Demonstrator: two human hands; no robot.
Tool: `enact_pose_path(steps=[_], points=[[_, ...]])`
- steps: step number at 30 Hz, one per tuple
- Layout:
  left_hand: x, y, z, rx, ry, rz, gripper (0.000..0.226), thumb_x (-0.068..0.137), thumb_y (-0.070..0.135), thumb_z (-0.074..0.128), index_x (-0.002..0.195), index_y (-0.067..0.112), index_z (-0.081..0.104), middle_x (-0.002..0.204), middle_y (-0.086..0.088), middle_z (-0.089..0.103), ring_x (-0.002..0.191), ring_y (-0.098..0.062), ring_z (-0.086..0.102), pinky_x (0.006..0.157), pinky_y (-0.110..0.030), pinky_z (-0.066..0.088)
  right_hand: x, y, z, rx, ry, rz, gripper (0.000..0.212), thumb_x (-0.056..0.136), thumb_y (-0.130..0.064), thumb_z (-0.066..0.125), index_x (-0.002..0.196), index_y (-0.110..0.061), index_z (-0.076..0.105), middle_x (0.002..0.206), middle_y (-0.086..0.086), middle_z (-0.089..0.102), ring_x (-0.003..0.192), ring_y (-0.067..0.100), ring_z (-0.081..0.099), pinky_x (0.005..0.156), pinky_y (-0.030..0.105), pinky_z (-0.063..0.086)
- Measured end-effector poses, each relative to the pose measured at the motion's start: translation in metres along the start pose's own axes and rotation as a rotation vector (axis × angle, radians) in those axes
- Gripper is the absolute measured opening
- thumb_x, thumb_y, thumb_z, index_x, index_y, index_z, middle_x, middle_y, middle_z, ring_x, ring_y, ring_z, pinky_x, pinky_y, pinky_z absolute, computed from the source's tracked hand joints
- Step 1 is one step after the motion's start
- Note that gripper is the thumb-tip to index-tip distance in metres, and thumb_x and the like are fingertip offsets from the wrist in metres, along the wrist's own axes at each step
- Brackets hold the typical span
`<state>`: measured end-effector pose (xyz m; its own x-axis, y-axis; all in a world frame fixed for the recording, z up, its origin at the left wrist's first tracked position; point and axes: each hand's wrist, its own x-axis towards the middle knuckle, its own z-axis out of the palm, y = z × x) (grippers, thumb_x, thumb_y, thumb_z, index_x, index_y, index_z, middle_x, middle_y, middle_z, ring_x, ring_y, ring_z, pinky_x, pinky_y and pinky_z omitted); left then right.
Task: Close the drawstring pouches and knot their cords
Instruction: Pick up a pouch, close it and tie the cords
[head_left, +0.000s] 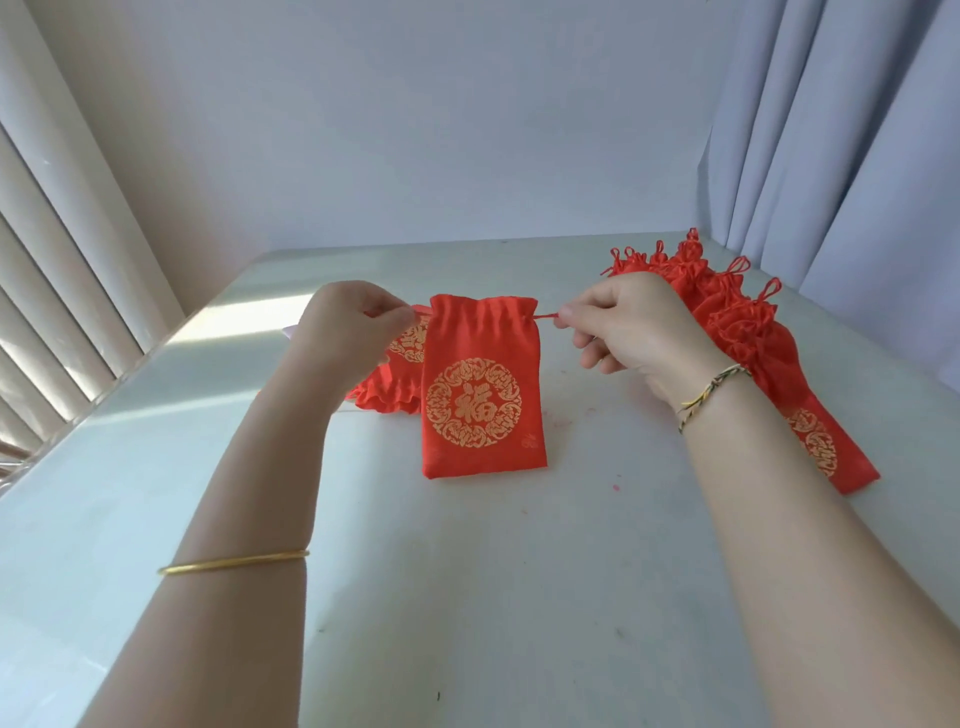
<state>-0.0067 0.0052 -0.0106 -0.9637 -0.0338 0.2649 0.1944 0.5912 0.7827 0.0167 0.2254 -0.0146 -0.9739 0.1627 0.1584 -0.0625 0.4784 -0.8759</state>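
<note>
Drawing both ends outward level and with equal force is looking like the way to gather the mouth evenly: the left hand (353, 325) and the right hand (621, 332) are each pinching a cord (545, 315) end, and the red pouch (480, 395) is standing upright between them at the middle of the table (467, 597). Knotted pouches (737, 322) are lying heaped by the far right corner and flat pouches (389, 397) behind the left hand, while blinds (52, 312) are flanking the left edge and a curtain (831, 156) is hanging past the right.
</note>
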Motion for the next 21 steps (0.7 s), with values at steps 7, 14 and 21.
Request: enact_pose_path(steps=[7,14,21], points=[[0.005,-0.009,-0.001,-0.175,0.07,-0.05,0.02,0.088,0.027,0.062,0.073,0.016,0.069,0.053,0.005,0.055,0.053,-0.016,0.046,0.066,-0.034,0.046,0.0,0.0,-0.001,0.276,0.063,0.11,0.034,0.093,-0.032,0.052,0.063,-0.015,0.052,0.053,-0.002,0.051,0.031,0.004,0.043,0.036,0.014,0.033],[0.003,-0.008,-0.003,-0.254,0.087,-0.053,0.031,0.094,0.026,0.054,0.067,0.016,0.065,0.06,0.002,0.056,0.054,-0.015,0.046,0.061,-0.028,0.044,0.001,-0.005,0.002,0.444,0.103,0.228,0.027,0.086,-0.019,0.047,0.06,-0.014,0.052,0.052,0.002,0.052,0.032,0.009,0.04,0.037,0.014,0.029],[0.003,-0.001,0.001,-0.655,-0.079,-0.186,0.03,0.099,0.026,0.043,0.075,0.011,0.053,0.08,-0.004,0.06,0.08,-0.026,0.066,0.08,-0.039,0.056,0.002,0.001,0.019,0.316,0.02,0.262,0.011,0.089,-0.015,0.047,0.079,-0.014,0.053,0.067,0.004,0.055,0.035,0.009,0.05,0.038,0.015,0.037]])
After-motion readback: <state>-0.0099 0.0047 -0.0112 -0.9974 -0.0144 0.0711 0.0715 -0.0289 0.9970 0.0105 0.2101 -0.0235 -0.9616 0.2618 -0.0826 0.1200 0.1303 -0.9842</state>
